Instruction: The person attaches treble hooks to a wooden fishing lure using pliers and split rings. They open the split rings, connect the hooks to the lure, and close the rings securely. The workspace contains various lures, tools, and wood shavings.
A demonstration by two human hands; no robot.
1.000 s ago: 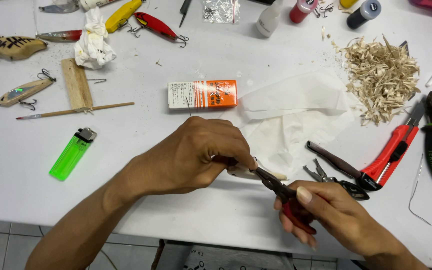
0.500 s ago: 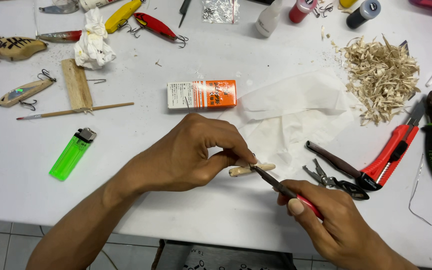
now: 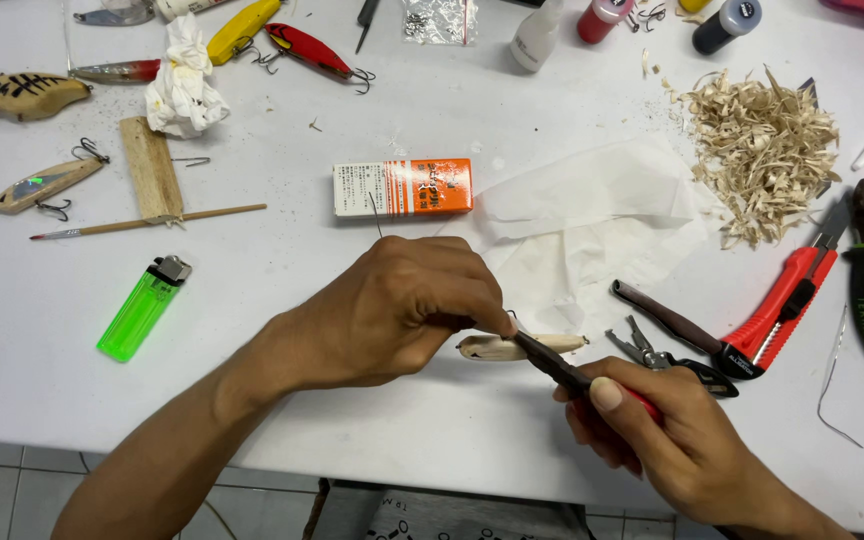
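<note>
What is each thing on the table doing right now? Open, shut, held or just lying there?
Left hand: pinching the small wooden lure body.
Wooden lure body: held just above the table.
Right hand: gripping the red-handled pliers.
Pliers: tips at the lure body.
Green lighter: lying flat.
Orange box: shut.
Red utility knife: lying untouched.
Wood shavings: heaped.
White tissue: spread out.

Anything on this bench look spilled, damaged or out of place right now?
Mostly ordinary craft clutter. The wood shavings form a loose heap at the far right, with stray bits scattered toward the bottles. A crumpled tissue lies among the fishing lures, whose bare hooks are exposed. The red utility knife lies at the right. Nothing looks broken.
</note>
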